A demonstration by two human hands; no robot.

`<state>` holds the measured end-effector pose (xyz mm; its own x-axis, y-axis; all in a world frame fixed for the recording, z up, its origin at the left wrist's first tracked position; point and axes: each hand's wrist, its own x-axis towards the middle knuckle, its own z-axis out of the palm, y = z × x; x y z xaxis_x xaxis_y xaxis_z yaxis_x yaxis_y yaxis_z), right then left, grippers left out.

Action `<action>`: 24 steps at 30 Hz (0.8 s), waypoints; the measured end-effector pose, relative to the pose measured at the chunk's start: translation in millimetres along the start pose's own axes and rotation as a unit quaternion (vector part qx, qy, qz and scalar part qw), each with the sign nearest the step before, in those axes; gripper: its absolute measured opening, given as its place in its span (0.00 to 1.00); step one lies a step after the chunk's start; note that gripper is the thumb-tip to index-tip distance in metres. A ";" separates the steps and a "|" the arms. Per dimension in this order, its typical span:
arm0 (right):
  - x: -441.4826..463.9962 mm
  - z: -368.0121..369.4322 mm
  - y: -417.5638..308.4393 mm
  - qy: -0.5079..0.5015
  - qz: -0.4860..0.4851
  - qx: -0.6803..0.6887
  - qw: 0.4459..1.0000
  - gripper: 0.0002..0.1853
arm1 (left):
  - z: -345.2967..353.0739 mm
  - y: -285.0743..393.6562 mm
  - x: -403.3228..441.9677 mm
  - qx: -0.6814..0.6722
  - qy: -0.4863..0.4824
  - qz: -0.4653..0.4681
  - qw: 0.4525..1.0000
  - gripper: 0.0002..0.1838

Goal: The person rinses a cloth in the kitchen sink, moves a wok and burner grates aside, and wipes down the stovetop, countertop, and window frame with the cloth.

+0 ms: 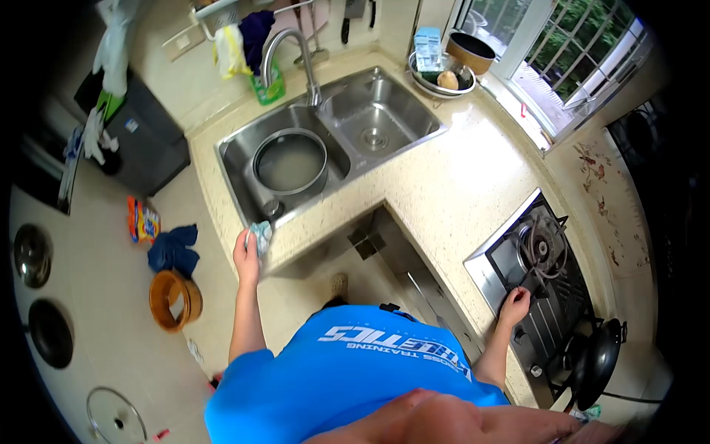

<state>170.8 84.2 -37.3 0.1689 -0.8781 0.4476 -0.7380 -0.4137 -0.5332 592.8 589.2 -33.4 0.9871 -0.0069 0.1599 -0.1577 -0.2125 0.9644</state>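
My left hand is closed on a crumpled pale blue-green cloth at the counter's front edge, just below the sink. My right hand is over the gas stove, its fingers curled together near the front of the black burner grate. Whether anything small is between those fingers is hidden. A round pot with cloudy water sits in the left basin, below the curved faucet.
A bowl with a round tan item stands in the corner by a brown pot. A black wok leans beyond the stove. On the floor are a wooden bucket, dark blue cloth and an orange packet.
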 end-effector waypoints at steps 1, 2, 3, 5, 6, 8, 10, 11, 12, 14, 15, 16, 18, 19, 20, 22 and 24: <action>-0.5 6.3 8.8 0.017 0.016 0.033 0.999 0.08 | 7.0 17.5 8.5 -0.059 -0.018 -0.016 0.998 0.16; -1.2 8.4 4.9 0.048 0.046 0.066 0.996 0.08 | 15.5 26.0 19.1 -0.115 -0.038 -0.035 0.992 0.15; -3.5 10.0 5.5 0.079 0.077 0.096 0.989 0.08 | 25.2 26.0 31.4 -0.118 -0.049 -0.033 0.991 0.15; -7.0 16.1 4.3 0.133 0.103 0.100 0.981 0.08 | 47.3 25.7 53.3 -0.160 -0.080 -0.046 0.983 0.15; -9.1 17.1 -1.0 0.171 0.121 0.131 0.969 0.08 | 62.5 30.7 63.3 -0.138 -0.096 -0.038 0.985 0.15; -13.8 23.7 -2.9 0.205 0.127 0.227 0.943 0.08 | 96.9 43.5 74.0 -0.163 -0.154 -0.026 0.974 0.14; -15.9 13.8 -38.3 0.162 0.105 0.226 0.955 0.07 | 130.0 48.7 80.3 -0.152 -0.214 -0.029 0.964 0.14; -13.0 4.1 -63.8 0.134 0.098 0.213 0.963 0.06 | 148.7 51.7 83.6 -0.132 -0.241 -0.023 0.961 0.14; -9.1 -1.9 -71.0 0.107 0.056 0.205 0.971 0.06 | 167.4 62.2 85.6 -0.127 -0.273 -0.017 0.953 0.14; 6.9 -20.0 -94.9 0.106 0.060 0.194 0.973 0.05 | 210.8 67.8 89.7 -0.112 -0.312 0.026 0.943 0.14; 16.7 -27.3 -105.4 0.091 0.059 0.190 0.976 0.05 | 232.0 69.0 89.9 -0.093 -0.336 0.066 0.935 0.14; 27.5 -32.0 -111.8 0.115 0.052 0.198 0.972 0.05 | 252.0 71.7 88.8 -0.095 -0.344 0.067 0.932 0.14; 49.1 -41.7 -117.4 0.122 0.063 0.222 0.965 0.07 | 294.4 79.0 88.8 -0.063 -0.371 0.101 0.921 0.11; 58.8 -44.6 -116.0 0.126 0.062 0.225 0.964 0.08 | 316.3 76.8 87.7 -0.065 -0.375 0.110 0.918 0.11; 68.5 -50.8 -119.9 0.115 0.057 0.211 0.969 0.11 | 337.5 69.9 86.1 -0.050 -0.346 0.205 0.914 0.11; 88.1 -58.4 -127.7 0.112 0.055 0.242 0.962 0.12 | 368.0 66.3 83.0 -0.014 -0.329 0.295 0.897 0.11; 110.1 -58.6 -130.2 0.093 0.054 0.268 0.958 0.13 | 391.8 68.4 84.2 0.038 -0.349 0.342 0.872 0.11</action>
<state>247.1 55.4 123.5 -0.0453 -0.8854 0.4626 -0.2958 -0.4304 -0.8528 675.8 191.2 -36.6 0.4426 -0.7446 0.4997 -0.7403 0.0110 0.6721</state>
